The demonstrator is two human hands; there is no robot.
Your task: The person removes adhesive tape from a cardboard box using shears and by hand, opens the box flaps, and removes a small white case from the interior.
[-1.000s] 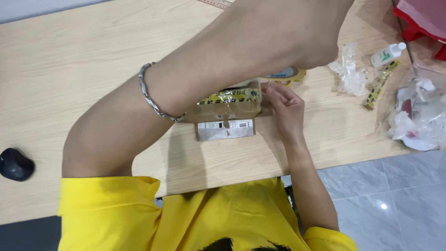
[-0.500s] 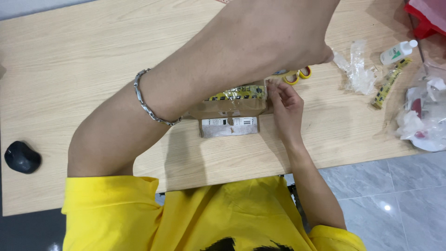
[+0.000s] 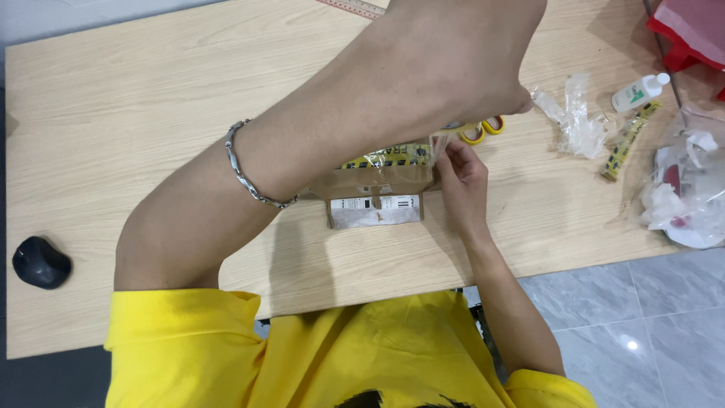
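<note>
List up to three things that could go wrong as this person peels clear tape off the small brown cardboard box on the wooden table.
1. The left arm crosses above the small brown cardboard box and hides much of it, so the pull is partly blind.
2. Only the right hand steadies the box, so it may slide on the pale wooden table.
3. The yellow-handled scissors lie close behind the box and might get knocked.

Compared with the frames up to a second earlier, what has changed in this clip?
Little changed. The right hand stays at the cardboard parcel's right end, pinching the clear tape there. The left arm still reaches across above it. Computer mouse and small white bottle lie unmoved on the table.
</note>
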